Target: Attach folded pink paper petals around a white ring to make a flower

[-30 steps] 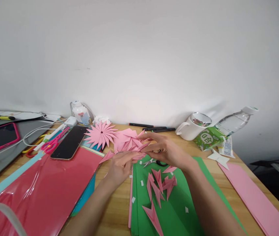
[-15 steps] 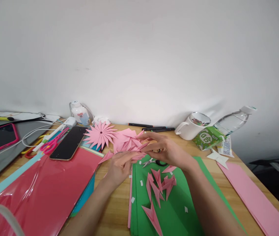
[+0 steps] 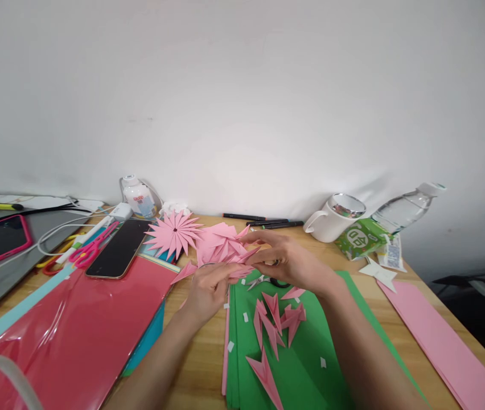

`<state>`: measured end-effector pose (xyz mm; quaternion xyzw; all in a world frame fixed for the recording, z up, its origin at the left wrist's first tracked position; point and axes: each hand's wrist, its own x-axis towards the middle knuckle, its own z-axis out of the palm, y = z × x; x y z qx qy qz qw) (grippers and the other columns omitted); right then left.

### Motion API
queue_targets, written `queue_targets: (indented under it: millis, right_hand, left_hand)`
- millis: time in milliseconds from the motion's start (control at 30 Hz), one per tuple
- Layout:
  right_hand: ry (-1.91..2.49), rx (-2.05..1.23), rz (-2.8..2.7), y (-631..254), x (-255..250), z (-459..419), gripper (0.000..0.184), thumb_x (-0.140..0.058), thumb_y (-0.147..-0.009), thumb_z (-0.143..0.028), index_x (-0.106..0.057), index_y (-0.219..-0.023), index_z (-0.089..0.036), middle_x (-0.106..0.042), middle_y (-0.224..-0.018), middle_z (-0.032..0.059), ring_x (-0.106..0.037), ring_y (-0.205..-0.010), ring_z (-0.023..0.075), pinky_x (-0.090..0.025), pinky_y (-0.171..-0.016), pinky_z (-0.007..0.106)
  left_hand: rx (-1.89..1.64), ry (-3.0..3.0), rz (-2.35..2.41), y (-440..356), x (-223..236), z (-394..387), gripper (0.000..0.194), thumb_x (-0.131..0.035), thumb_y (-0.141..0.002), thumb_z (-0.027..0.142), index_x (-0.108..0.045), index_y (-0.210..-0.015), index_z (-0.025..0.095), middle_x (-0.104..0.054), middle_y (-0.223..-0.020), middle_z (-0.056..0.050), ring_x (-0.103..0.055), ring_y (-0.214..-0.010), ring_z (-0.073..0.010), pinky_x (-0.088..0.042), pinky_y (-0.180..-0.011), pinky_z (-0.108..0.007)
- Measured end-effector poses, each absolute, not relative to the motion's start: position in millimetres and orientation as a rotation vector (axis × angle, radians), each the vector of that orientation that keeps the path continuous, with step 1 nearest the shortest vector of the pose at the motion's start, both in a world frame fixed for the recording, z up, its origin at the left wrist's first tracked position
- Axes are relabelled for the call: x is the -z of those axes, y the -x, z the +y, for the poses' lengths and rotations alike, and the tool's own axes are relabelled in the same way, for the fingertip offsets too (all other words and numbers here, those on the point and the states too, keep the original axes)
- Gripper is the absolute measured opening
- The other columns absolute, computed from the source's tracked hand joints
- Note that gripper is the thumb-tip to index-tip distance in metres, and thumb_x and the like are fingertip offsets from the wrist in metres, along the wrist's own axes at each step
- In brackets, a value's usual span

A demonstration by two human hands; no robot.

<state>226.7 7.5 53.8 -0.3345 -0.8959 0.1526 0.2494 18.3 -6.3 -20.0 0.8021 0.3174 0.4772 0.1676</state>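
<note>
Both my hands meet over the back of the green paper stack [image 3: 302, 376], pinching a folded pink paper piece [image 3: 246, 257] between them. My left hand [image 3: 209, 289] is closed on its near left side. From the right, my right hand [image 3: 287, 259] grips it with thumb and fingers; a ring shows on one finger. Behind the hands lie more pink folded papers [image 3: 217, 242], partly hidden. To their left rests a pink paper pinwheel star [image 3: 175, 232]. Several loose pink folded pieces [image 3: 272, 319] lie on the green paper, with small scissors [image 3: 263, 280] just under my right hand.
On the left are a red paper pack [image 3: 84, 324], a black phone [image 3: 118, 250] and pink scissors [image 3: 95, 245]. A white mug [image 3: 336, 219], a green box [image 3: 360, 236] and a water bottle [image 3: 409, 208] stand back right. Black pens [image 3: 268, 221] lie by the wall; pink sheets [image 3: 443, 336] lie right.
</note>
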Motion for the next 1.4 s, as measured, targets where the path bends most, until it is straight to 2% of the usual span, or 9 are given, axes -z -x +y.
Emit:
queue_targets:
  millis: [167, 300, 733, 900, 1100, 1400]
  right_hand:
    - [0.895, -0.444, -2.408, -226, -55, 6, 0.02, -0.057, -0.086, -0.018, -0.074, -0.094, -0.024, -0.059, -0.12, 0.0107, -0.06, -0.105, 0.0215, -0.054, -0.079, 0.035]
    - [0.904, -0.458, -2.423, -226, -52, 7, 0.021, -0.056, -0.087, -0.018, -0.073, -0.097, -0.025, -0.058, -0.122, 0.0103, -0.06, -0.104, 0.0208, -0.053, -0.079, 0.035]
    - [0.921, -0.391, -2.447, -226, -49, 7, 0.019, -0.056, -0.086, -0.019, -0.072, -0.094, -0.023, -0.058, -0.122, 0.01, -0.061, -0.102, 0.0203, -0.052, -0.079, 0.033]
    - [0.976, -0.345, -2.495, -219, -55, 3, 0.018, -0.051, -0.089, -0.015, -0.068, -0.086, -0.017, -0.059, -0.122, 0.0124, -0.061, -0.102, 0.0203, -0.052, -0.082, 0.034]
    - [1.118, -0.105, -2.641, -207, -62, -6, 0.022, -0.048, -0.088, -0.009, -0.066, -0.076, -0.013, -0.06, -0.121, 0.0151, -0.062, -0.101, 0.0247, -0.052, -0.077, 0.037]
    - [0.968, 0.101, -3.01, -198, -75, 1, 0.014, -0.057, -0.083, -0.006, -0.067, -0.077, -0.013, -0.066, -0.097, 0.0112, -0.059, -0.093, 0.0225, -0.048, -0.079, 0.036]
  left_hand:
    - [-1.352, -2.271, 0.894, -18, 19, -6, 0.034, -0.041, -0.084, 0.006, -0.069, -0.099, 0.017, -0.076, -0.091, -0.004, -0.071, -0.076, -0.0145, -0.055, -0.069, -0.023]
    - [-1.372, -2.275, 0.893, -18, 18, -6, 0.036, -0.039, -0.083, 0.004, -0.069, -0.099, 0.017, -0.076, -0.086, -0.004, -0.071, -0.074, -0.0148, -0.056, -0.068, -0.024]
    - [-1.359, -2.267, 0.906, -18, 17, -8, 0.033, -0.04, -0.085, 0.007, -0.069, -0.097, 0.017, -0.076, -0.085, -0.003, -0.071, -0.073, -0.0146, -0.056, -0.069, -0.024]
    - [-1.332, -2.251, 0.857, -19, 15, -7, 0.036, -0.039, -0.085, 0.005, -0.07, -0.096, 0.019, -0.076, -0.087, -0.003, -0.071, -0.071, -0.0129, -0.056, -0.064, -0.022]
    - [-1.241, -2.226, 0.837, -18, 16, -7, 0.037, -0.038, -0.086, 0.006, -0.071, -0.094, 0.02, -0.075, -0.083, -0.003, -0.07, -0.065, -0.0116, -0.055, -0.062, -0.022]
    - [-1.1, -2.356, 0.892, -17, 15, -7, 0.036, -0.039, -0.088, 0.01, -0.072, -0.095, 0.023, -0.07, -0.066, 0.0, -0.062, -0.061, -0.0119, -0.046, -0.06, -0.022]
